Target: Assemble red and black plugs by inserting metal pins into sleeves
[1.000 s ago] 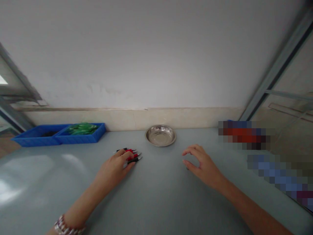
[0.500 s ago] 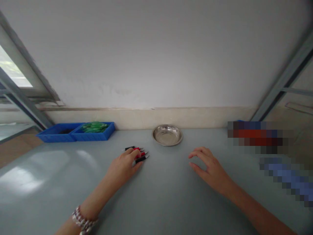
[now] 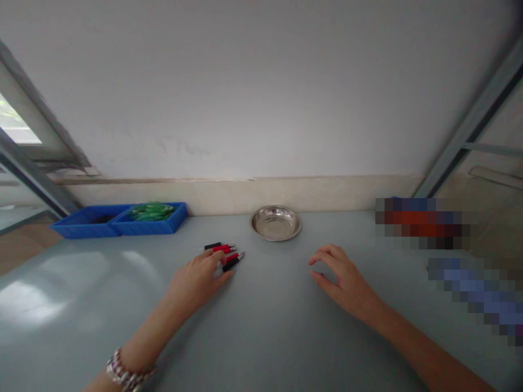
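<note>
My left hand rests over a small row of red and black pens, thumb apart from the fingers, the index finger touching them. The nearest is a black pen with a silver tip pointing right, beside the thumb. Behind it lie a red pen and another red pen, and a black pen is farthest back. Fingers hide part of the row. My right hand hovers over or rests on the table to the right, fingers curved, thumb apart. A tiny dark spot shows in its gap; I cannot make it out.
A round steel dish stands by the wall, between and beyond my hands. At the back left are two blue trays: one tray with something dark inside, another tray holding green pieces. Blurred-out patches cover the right side of the grey table.
The whole view has shifted slightly. My left hand has drawn back a little from the pens, showing more of the red ones. My right hand keeps nearly the same pose.
</note>
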### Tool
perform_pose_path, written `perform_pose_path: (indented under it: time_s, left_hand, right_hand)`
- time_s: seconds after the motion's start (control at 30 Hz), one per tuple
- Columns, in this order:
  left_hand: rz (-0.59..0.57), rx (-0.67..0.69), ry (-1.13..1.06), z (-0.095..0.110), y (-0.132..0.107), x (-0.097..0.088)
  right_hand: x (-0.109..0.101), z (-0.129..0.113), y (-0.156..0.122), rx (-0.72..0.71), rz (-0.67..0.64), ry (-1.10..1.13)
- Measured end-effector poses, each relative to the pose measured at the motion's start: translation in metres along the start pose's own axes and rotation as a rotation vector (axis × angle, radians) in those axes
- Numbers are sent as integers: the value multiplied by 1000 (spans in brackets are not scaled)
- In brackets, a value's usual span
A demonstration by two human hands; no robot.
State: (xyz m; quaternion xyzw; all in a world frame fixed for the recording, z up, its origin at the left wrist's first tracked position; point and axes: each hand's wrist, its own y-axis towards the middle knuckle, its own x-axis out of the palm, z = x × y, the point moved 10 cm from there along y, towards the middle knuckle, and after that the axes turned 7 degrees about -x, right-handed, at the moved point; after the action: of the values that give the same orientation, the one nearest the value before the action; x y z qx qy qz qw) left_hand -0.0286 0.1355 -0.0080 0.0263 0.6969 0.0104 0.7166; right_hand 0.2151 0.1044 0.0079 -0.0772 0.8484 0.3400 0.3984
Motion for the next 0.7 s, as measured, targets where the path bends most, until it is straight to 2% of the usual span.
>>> perform_pose_path:
  time_s: [0.27,0.4,0.57,0.63,0.7]
  left_hand:
    - [-92,-55,-3,-13,4,13]
    - [-124,-37,5,-13,3,16]
    - [-88,27,17,3,-4,5]
    - [-31,89,7,18,-9,-4]
    - [17,214,-47,40,-19,-13]
  right_hand:
    - [7,4,0,6,-70,-6]
    - [8,6,0,16,-74,-2]
    - [6,5,0,5,-41,15]
    - [3,3,1,3,-18,27]
    - [1,-1,1,-1,-11,46]
